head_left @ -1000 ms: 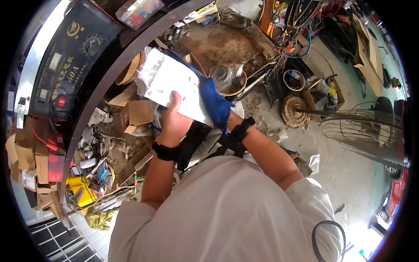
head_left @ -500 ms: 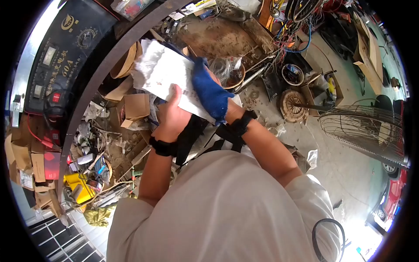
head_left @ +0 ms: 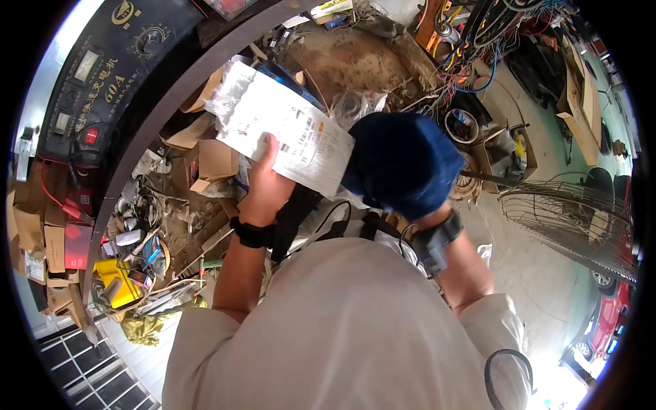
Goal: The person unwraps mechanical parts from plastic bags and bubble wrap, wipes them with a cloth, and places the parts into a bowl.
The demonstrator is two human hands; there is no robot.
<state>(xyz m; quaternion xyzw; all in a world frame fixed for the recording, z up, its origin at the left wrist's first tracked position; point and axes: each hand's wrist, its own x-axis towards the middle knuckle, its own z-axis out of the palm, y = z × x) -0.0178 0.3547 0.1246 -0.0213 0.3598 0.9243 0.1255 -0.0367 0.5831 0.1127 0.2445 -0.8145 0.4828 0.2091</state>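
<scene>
My left hand (head_left: 268, 184) grips the lower left edge of a white package (head_left: 280, 130), thumb on top. The package is flat, with printed labels, a barcode and a ragged left end. My right hand (head_left: 433, 214) is mostly hidden behind a dark blue cloth (head_left: 406, 160), which it holds bunched up just right of the package. The cloth's left edge meets or overlaps the package's right end; I cannot tell if they touch. The right fingers are not visible.
A black charger-like box (head_left: 116, 75) stands on a shelf behind a curved dark metal edge (head_left: 154, 116). Below lie an open cardboard box (head_left: 217, 162) and scattered scraps. A wire fan cage (head_left: 570, 219) stands at right, near tangled cables (head_left: 471, 61) and a small bucket (head_left: 461, 125).
My right hand has moved right with the blue cloth, off the package's face, uncovering its printed labels. The left hand still holds the package in nearly the same place.
</scene>
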